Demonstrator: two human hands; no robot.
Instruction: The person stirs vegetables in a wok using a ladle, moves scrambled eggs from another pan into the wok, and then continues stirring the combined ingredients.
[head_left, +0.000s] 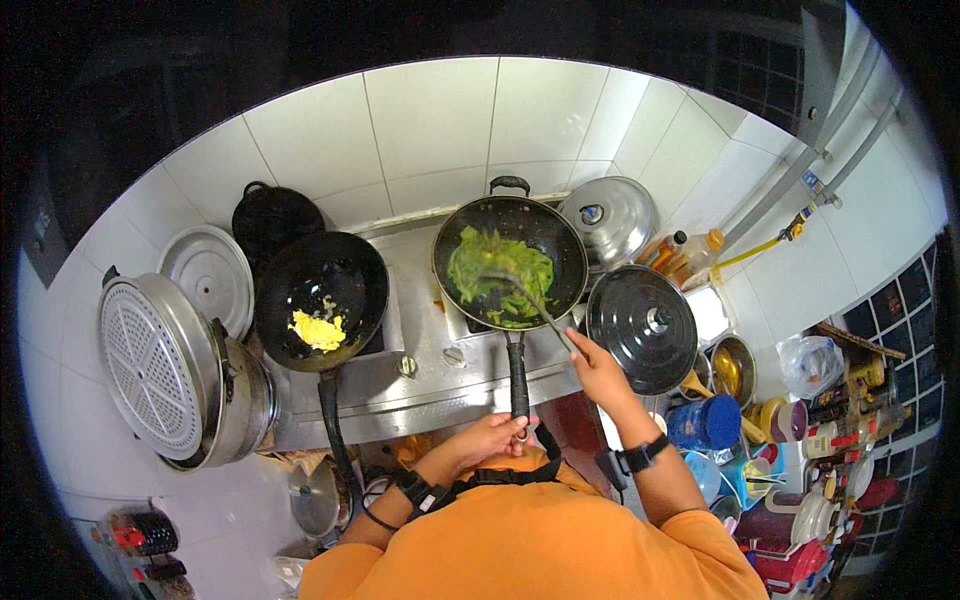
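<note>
My left hand (495, 439) grips the end of the black handle of a wok (565, 217) on the right burner. Sliced green vegetables (525, 270), blurred in part, lie in that wok. With my right hand (598, 369) I hold a metal spatula (538, 306) by its handle; its far end is among the vegetables and hard to make out. To the left, a second black pan (300, 277) holds cooked yellow egg (319, 330) and stands tilted in the view, its handle towards me.
A large steamer pot (150, 367) stands at the left. Right of the wok are a dark glass-like lid (630, 330), a silver lid (619, 217) and sauce bottles (671, 251). A blue-lidded jar (712, 421) and several containers crowd the right counter. Stove knobs (406, 366) face me.
</note>
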